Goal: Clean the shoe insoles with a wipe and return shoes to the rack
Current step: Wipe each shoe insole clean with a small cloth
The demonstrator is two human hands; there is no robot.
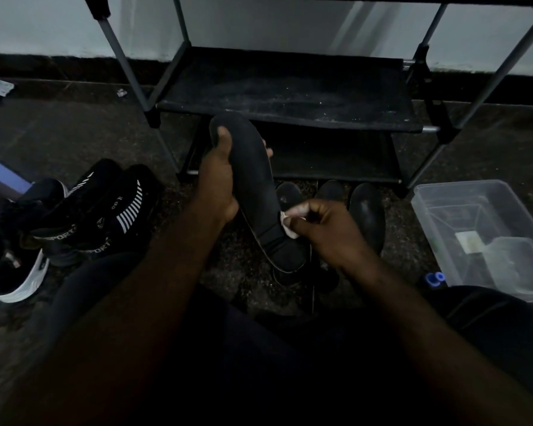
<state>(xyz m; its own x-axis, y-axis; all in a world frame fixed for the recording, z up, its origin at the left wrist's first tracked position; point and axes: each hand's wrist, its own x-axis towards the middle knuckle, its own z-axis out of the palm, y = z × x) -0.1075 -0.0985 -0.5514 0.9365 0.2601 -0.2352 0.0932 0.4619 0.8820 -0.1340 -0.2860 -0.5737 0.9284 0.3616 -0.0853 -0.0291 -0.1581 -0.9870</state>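
Floor (59, 127): dark, speckled. Left of the left hand (219, 182): shoes (105, 210), clustered. Below both hands: dark insoles (366, 213). Right of the right hand (323, 229): clear tub (428, 216), blue cap (434, 277) beside it. Beyond the hands: rack (290, 96).

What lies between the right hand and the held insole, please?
A white wipe, pinched by the right hand against the insole, as the head view shows.

1. Our left forearm (154, 287) and right forearm (397, 296) are bare along all their visible length, up to the wrists.
2. Our left hand (217, 182) and right hand (323, 229) are bare as well.
3. Dark, plain cloth covers our left leg (83, 290) and right leg (490, 318).
4. In this dim light we cannot tell whether that cloth is black or navy.
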